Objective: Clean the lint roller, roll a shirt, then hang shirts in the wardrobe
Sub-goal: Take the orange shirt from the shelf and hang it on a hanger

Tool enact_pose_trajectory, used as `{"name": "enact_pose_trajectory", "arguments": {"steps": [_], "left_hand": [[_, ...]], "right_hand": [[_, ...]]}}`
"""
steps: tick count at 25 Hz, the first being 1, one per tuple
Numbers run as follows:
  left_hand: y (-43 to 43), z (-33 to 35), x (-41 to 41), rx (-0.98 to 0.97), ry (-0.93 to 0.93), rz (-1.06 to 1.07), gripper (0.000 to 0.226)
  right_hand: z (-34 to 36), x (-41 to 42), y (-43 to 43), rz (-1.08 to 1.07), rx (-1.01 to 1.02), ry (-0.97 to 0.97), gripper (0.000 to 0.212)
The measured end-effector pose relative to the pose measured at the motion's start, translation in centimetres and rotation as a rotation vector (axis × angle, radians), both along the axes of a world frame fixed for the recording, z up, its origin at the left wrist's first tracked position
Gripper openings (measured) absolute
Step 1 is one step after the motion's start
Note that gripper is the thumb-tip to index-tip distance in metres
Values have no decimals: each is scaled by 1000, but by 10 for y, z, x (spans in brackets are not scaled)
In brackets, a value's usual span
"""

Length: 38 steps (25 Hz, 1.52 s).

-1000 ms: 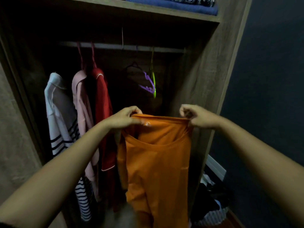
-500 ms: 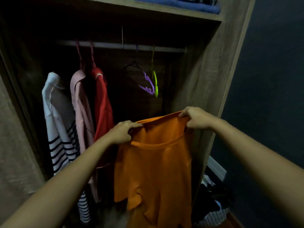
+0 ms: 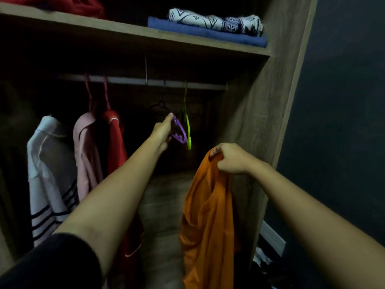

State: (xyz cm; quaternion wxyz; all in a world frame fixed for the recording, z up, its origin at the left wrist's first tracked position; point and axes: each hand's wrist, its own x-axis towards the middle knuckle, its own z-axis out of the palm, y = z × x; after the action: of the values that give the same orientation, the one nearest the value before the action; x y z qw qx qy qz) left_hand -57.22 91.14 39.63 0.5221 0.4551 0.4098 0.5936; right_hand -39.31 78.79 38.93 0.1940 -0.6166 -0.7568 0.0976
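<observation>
Letting go of the orange shirt (image 3: 208, 215), left hand (image 3: 162, 131) touches purple hanger (image 3: 180, 133) straight-fingered; right hand (image 3: 229, 158) grips shirt.

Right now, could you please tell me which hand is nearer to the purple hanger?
The left. The left hand is right at the purple hanger, seemingly touching it; the right hand is lower and to the right, gripping the orange shirt.

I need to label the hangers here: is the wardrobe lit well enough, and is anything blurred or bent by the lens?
Head view: dim, the wardrobe nearly black inside; the purple hanger and green hanger show by colour, a dark hanger behind barely. Head view: the left hand is slightly soft, the shelf edge slants from the wide lens.
</observation>
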Motion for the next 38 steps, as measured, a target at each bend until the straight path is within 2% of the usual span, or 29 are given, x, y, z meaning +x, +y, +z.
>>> {"name": "enact_pose_trajectory", "arguments": {"steps": [2,4,6,8,12,15,19,22,24,28,31,33,36,38], "left_hand": [[19,4,11,-3,40,-10,22],[24,13,19,87,92,64,8],[25,25,19,147,101,108,24],[19,37,14,181,113,120,22],[-8,39,10,168,22,78,24],[-53,5,15,131,-54,55,27],[-121,-84,1,-2,176,-11,38],[-151,-136,-20,-27,447,154,32],[-167,-146,-38,-13,612,277,22],[-187,-148,-79,218,664,419,30],[-190,-154,-114,399,661,483,7],[-191,-165,-138,415,605,456,18],[-192,-184,-161,404,685,419,25],[-193,-190,-164,460,755,402,26]], "right_hand": [[4,2,0,2,22,5,44],[7,5,1,11,31,-13,43],[8,9,3,14,31,-11,43],[7,11,6,16,30,-5,43],[1,8,11,21,58,-36,46],[-11,5,12,19,61,-89,51],[-34,-1,7,26,-20,-75,56],[-48,-7,6,9,-63,-69,56],[-55,-14,7,-3,-72,-73,57],[-56,-30,13,-19,-41,-110,58],[-49,-35,17,-74,47,-52,59],[-43,-37,14,-86,90,32,56],[-36,-39,8,-39,123,147,45],[-31,-40,6,-35,80,223,52]]}}
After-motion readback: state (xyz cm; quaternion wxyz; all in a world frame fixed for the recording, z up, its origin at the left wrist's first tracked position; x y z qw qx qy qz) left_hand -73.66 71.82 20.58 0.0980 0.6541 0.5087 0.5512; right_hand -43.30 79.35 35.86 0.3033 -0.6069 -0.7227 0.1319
